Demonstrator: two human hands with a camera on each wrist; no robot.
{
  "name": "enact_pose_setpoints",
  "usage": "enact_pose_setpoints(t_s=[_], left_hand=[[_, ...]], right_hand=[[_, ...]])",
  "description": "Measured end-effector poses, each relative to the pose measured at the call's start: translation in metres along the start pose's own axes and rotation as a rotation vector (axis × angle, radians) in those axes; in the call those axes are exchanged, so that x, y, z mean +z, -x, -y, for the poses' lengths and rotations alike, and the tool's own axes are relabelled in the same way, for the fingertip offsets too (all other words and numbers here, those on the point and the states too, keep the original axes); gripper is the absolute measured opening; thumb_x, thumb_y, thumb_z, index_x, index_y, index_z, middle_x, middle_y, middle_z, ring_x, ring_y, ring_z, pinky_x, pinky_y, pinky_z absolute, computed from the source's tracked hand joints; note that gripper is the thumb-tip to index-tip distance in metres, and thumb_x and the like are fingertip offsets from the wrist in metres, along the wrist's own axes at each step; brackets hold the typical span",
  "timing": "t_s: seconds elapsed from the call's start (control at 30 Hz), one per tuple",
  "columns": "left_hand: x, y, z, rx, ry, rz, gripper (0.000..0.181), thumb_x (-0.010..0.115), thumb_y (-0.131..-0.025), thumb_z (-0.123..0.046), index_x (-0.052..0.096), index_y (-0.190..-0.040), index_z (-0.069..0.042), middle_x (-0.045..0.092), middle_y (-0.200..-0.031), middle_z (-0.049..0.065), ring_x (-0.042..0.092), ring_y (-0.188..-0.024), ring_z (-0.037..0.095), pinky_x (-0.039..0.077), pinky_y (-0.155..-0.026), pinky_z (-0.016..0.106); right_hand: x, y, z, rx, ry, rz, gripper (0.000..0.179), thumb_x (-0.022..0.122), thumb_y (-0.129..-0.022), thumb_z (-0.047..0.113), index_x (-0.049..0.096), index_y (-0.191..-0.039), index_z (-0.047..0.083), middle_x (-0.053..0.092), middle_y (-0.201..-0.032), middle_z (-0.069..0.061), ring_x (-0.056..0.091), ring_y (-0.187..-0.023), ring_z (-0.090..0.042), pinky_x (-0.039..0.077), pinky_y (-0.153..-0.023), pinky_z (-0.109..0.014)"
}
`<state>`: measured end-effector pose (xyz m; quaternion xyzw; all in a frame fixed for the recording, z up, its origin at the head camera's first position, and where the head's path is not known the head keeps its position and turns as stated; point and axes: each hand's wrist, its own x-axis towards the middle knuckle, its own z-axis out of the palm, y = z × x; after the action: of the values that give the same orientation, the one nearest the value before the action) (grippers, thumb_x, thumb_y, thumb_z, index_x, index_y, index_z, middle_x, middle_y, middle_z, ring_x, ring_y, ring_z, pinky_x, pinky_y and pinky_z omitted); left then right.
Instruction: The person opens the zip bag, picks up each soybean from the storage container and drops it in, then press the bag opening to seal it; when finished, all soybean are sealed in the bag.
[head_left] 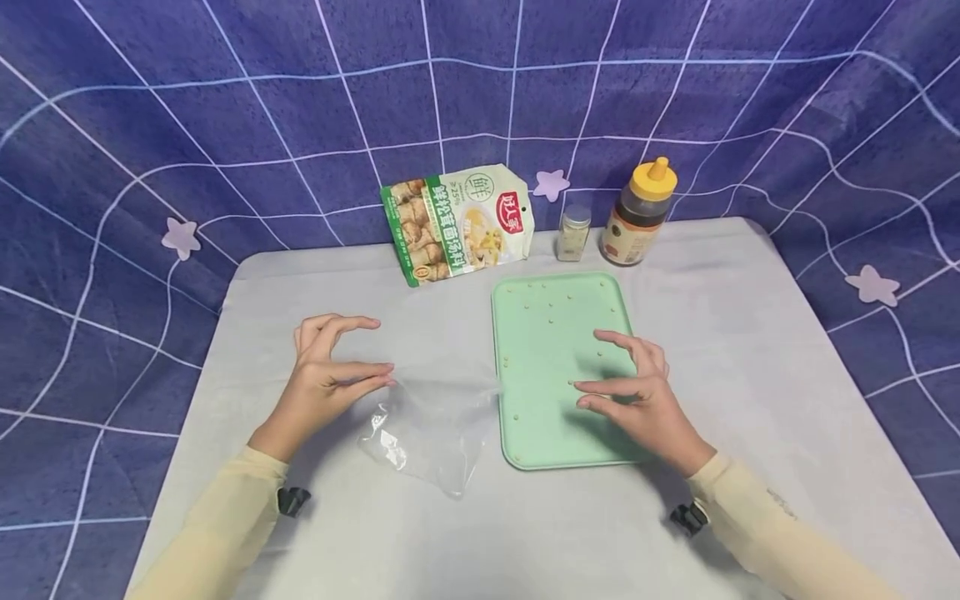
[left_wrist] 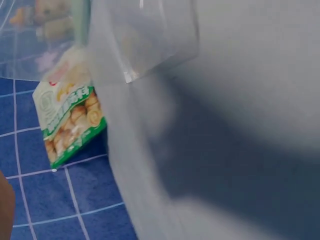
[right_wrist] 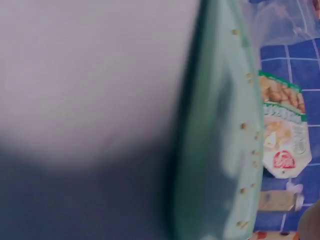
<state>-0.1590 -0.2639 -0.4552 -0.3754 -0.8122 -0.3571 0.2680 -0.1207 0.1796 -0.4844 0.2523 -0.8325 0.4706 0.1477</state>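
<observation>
A clear plastic bag [head_left: 435, 425] hangs from my left hand [head_left: 330, 367], whose thumb and a finger pinch its upper left corner. The bag's right corner reaches the left edge of the pale green tray [head_left: 555, 433]. Small pale grains lie scattered over that tray. Above its right side is my right hand [head_left: 637, 387], fingers extended and a small gap between thumb and nearest finger, with nothing visible held. In the left wrist view the bag [left_wrist: 150, 40] looks see-through. The right wrist view shows the tray [right_wrist: 215, 150] and only a sliver of the hand [right_wrist: 311, 222].
Behind the tray stand a small lidded jar [head_left: 573, 235] and a dark squeeze bottle [head_left: 637, 217] with a yellow nozzle cap. A green and white food pouch [head_left: 461, 223] leans at the table's back edge. Blue gridded cloth [head_left: 480, 100] surrounds the white-covered table [head_left: 750, 375].
</observation>
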Motion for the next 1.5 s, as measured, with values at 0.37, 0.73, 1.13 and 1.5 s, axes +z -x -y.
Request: enact_pose_setpoints(t_s=[0.37,0.73,1.13,1.5], left_hand=[[0.005,0.005,0.006,-0.080,0.029,0.090,0.017,0.092,-0.072,-0.019,0.084,-0.087,-0.019,0.056,-0.142,0.016,0.036,-0.133,0.045,0.018,-0.111,0.057],[0.007,-0.006,-0.001,-0.085,-0.132,0.209,0.015,0.078,-0.087,-0.042,0.082,-0.087,-0.028,0.065,-0.125,0.004,0.049,-0.117,0.027,0.019,-0.104,0.055],[0.022,0.007,-0.013,0.090,-0.251,0.602,0.080,0.084,-0.070,-0.063,0.066,-0.136,-0.022,0.049,-0.146,0.008,0.043,-0.129,0.030,0.018,-0.108,0.062],[0.001,-0.004,0.006,0.030,-0.118,0.361,0.028,0.085,-0.078,-0.023,0.057,-0.082,-0.022,0.063,-0.125,0.002,0.054,-0.113,0.027,0.034,-0.099,0.050]], right_hand=[[0.002,0.013,-0.039,0.084,0.105,0.034,0.025,0.092,-0.073,0.010,0.085,-0.094,0.021,0.046,-0.151,-0.004,0.025,-0.134,-0.041,0.010,-0.101,-0.065],[0.006,0.011,-0.040,0.057,0.107,0.046,0.024,0.093,-0.073,0.011,0.084,-0.094,0.019,0.047,-0.150,-0.012,0.025,-0.135,-0.045,0.012,-0.099,-0.064],[-0.002,0.002,-0.031,0.036,0.099,0.013,0.025,0.092,-0.073,0.009,0.084,-0.095,0.019,0.047,-0.150,-0.011,0.026,-0.134,-0.040,0.012,-0.099,-0.060],[-0.006,0.007,-0.029,0.045,0.089,0.008,0.024,0.092,-0.073,0.009,0.084,-0.094,0.019,0.047,-0.150,-0.012,0.025,-0.135,-0.038,0.012,-0.097,-0.060]])
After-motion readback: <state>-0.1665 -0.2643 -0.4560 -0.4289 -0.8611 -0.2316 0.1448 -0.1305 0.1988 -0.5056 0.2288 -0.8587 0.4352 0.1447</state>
